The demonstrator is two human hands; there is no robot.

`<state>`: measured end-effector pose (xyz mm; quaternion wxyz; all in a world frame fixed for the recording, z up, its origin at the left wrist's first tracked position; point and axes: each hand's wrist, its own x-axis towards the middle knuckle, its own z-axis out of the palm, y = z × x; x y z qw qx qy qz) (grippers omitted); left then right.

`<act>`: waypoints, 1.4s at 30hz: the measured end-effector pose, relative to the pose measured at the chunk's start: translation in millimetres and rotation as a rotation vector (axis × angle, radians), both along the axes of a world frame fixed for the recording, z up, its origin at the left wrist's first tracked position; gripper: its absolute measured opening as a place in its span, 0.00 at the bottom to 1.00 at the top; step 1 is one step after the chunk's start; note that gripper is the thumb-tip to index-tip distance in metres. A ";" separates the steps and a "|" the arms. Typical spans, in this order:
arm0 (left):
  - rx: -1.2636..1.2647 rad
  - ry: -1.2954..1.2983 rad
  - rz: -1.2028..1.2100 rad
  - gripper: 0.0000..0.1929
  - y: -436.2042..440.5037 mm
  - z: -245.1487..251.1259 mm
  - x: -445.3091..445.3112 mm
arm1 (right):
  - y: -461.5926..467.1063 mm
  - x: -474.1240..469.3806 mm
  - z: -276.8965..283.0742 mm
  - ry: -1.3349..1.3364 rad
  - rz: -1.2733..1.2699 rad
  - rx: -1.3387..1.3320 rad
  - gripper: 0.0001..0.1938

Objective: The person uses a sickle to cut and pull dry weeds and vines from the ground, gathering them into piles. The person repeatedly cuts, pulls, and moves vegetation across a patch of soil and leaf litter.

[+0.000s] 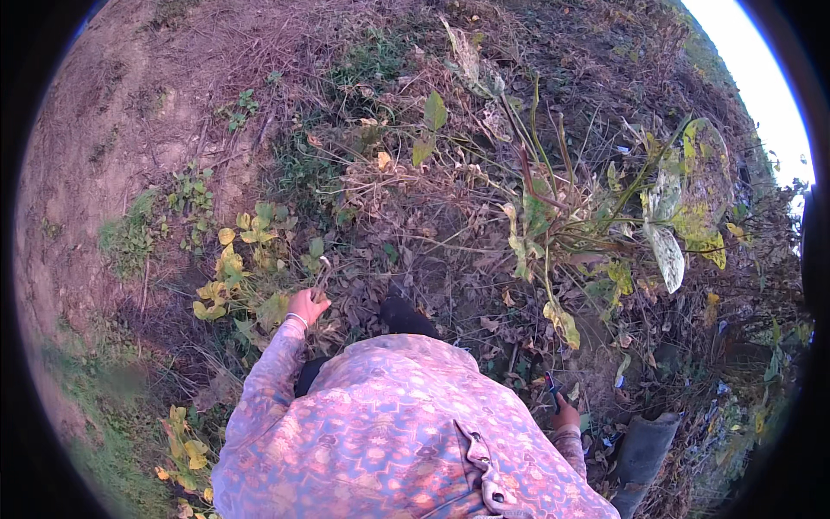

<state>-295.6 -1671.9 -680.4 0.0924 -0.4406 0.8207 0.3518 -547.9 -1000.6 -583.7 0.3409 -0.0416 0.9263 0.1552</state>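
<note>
My left hand [308, 306] is at the end of a patterned sleeve with a white bracelet at the wrist. Its fingers are closed on a dry brown plant piece [322, 276], a stalk or pod, whose pale tip points up. Yellowing leafy plants [228, 267] grow beside this hand. Lower on the right, my right hand [566, 415] grips a small hand tool [552, 384] with a dark body and a reddish end; its exact kind is unclear. Dry leaf litter [454, 292] covers the ground between the two hands.
A tall plant [551, 207] with lacy, half-eaten leaves stands ahead to the right. A grey pipe-like piece [643, 454] lies at the lower right. My dark shoe [405, 318] is on the litter. Bare soil [97, 168] stretches along the left.
</note>
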 end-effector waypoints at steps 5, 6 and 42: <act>-0.037 0.012 -0.271 0.17 -3.6 25.7 -85.2 | -25.1 4.3 -11.7 0.012 -0.095 -0.036 0.34; -0.039 -0.020 -0.318 0.16 -4.0 27.1 -99.5 | -33.3 2.2 -10.0 -0.016 -0.098 -0.024 0.34; 0.024 0.174 -0.595 0.14 -101.7 -149.8 -176.1 | -488.8 -186.4 -60.1 0.503 -0.464 -1.192 0.36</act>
